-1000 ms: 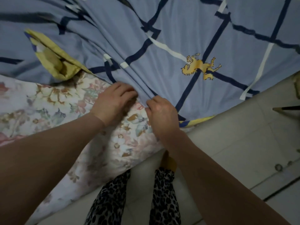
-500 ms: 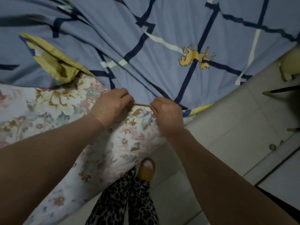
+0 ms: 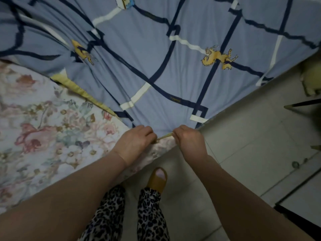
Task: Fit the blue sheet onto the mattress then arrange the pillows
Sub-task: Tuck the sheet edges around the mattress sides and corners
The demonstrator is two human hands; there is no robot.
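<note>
The blue sheet (image 3: 156, 54), with dark grid lines, white bars and yellow horse prints, covers the far part of the floral mattress (image 3: 40, 129). Its yellow-trimmed hem sits at the mattress's near corner. My left hand (image 3: 134, 142) and my right hand (image 3: 190, 140) both grip that hem, side by side, with a short stretch of yellow edge taut between them. The sheet fans out in tight folds from my hands. The left part of the mattress lies bare. No pillows are in view.
Pale tiled floor (image 3: 251, 145) runs along the right of the bed. My legs in leopard-print trousers (image 3: 149, 216) and a yellow slipper (image 3: 157, 180) stand at the corner. A dark thin-legged object (image 3: 302, 104) and a yellowish item (image 3: 312, 79) sit at the right edge.
Both hands have drawn the hem toward the mattress's near corner, so the sheet lies flatter and tauter. The bunched yellow fold at the left has spread out. One foot has stepped forward.
</note>
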